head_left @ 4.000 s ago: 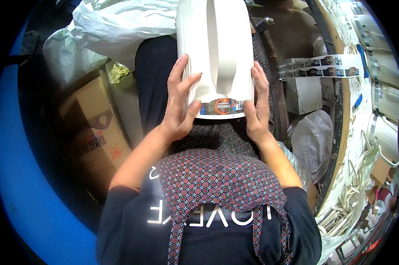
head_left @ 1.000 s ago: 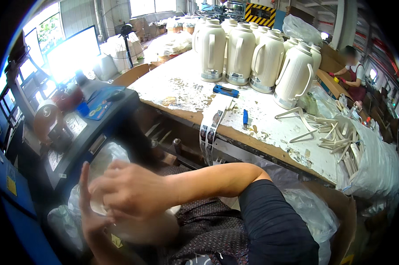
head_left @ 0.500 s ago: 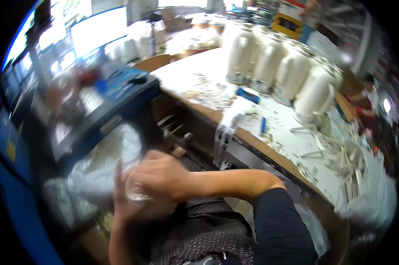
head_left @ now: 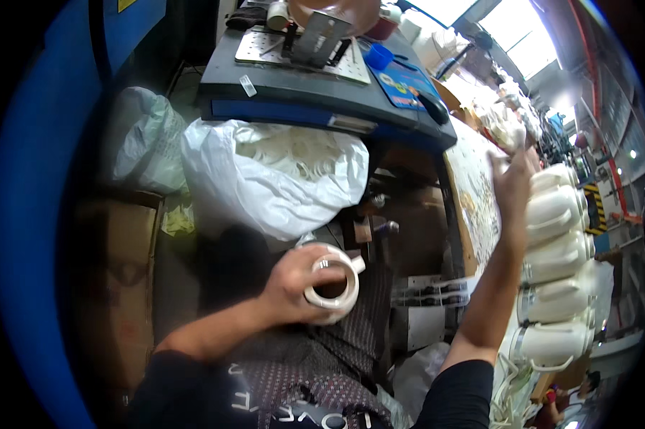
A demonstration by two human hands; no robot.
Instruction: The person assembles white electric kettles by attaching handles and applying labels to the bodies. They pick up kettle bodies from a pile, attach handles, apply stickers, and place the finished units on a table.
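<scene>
Workshop worktable (head_left: pixel 479 207), white, paint-chipped, extends at right. Open white plastic sack (head_left: pixel 240 189) stands ahead. Cream handled plastic jugs (head_left: pixel 554 302) line the worktable. One cream round-mouthed plastic jug (head_left: pixel 348 294) is over the dark patterned cloth apron (head_left: pixel 322 361), mouth up. Left hand (head_left: pixel 297 280): clamped on its rim. Right hand (head_left: pixel 514 184): well apart, near the row, grip indeterminate.

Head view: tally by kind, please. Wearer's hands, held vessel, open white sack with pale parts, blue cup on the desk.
Wearer's hands: 2 (left hand, right hand)
Held cream vessel: 1
Open white sack: 1
Blue cup: 1
Total: 5
</scene>
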